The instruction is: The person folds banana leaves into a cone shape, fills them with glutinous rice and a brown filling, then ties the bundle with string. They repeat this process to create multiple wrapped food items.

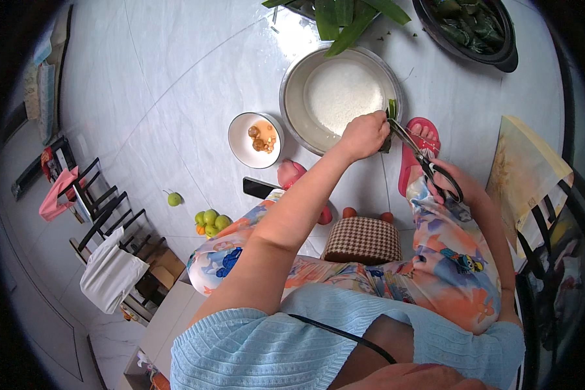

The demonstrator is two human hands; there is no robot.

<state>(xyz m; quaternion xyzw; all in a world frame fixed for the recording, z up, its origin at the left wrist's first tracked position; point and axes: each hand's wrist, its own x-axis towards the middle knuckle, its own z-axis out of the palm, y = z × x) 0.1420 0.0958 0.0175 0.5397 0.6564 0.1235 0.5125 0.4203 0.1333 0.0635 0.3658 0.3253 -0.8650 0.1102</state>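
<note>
My left hand [368, 134] is closed around a dark green leaf bundle [387, 139] at the right rim of a metal basin [287, 105]. White rice grains [343, 92] lie in the basin. My right hand [446, 183] grips the handles of metal scissors [419, 156] with black handles. The scissor tips reach the leaf beside my left fingers; whether the blades are fully closed is unclear. My left fingers partly hide the bundle. Long green leaves [353, 31] overhang the basin's far rim. A white bowl [239, 146] with brown balls and small pieces in liquid stands left of the basin.
A black pot [509, 44] holds leaf-wrapped parcels at the upper right. My feet in red slippers [404, 178] flank the basin's near side. A phone [259, 187], green fruits [210, 220] and a checked stool [363, 241] are near my legs. A printed bag [526, 170] stands at right.
</note>
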